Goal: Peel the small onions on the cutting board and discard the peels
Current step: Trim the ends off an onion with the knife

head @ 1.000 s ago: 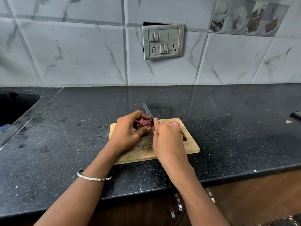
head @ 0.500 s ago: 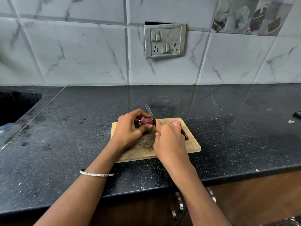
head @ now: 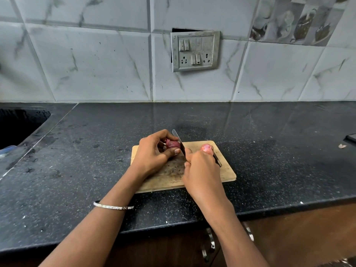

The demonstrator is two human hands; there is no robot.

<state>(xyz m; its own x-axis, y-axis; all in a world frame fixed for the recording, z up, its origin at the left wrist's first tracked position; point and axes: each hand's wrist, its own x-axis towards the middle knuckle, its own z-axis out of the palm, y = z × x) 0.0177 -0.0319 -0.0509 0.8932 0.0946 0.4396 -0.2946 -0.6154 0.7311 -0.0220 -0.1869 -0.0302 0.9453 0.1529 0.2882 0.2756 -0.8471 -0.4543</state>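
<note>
- Your left hand [head: 152, 153] is curled around a small red onion [head: 172, 144]. The fingers arch over the top of it and the thumb is tucked against its near side, so it's properly gripped.
- That onion sits over the far left corner of the cutting board [head: 225, 170]. Can't tell if it's resting on the wood or lifted a bit, since your fingers hide the underside.
- Your right hand [head: 201, 170] is wrapped tight round the handle of the knife [head: 178, 141]. The dark butt of the handle pokes out on the right side of your fist.
- The blade angles up and away to the left. It lies right against the right side of the red onion, just beside your left thumb.
- A second onion [head: 205, 147], paler and pinkish, sits on the board just past your right knuckles. It's partly hidden by them and sits close to the knife handle.
- The board lies on the black speckled counter [head: 86, 160], near the front edge, with a dark stained patch in the middle.
- Other stuff: a thin bangle [head: 113, 206] on your left forearm, a sink [head: 17, 126] off to the far left, and a switch plate [head: 195, 51] on the tiled wall.
- There's also a little scrap [head: 342, 145] on the counter at the far right, well apart from the board.
</note>
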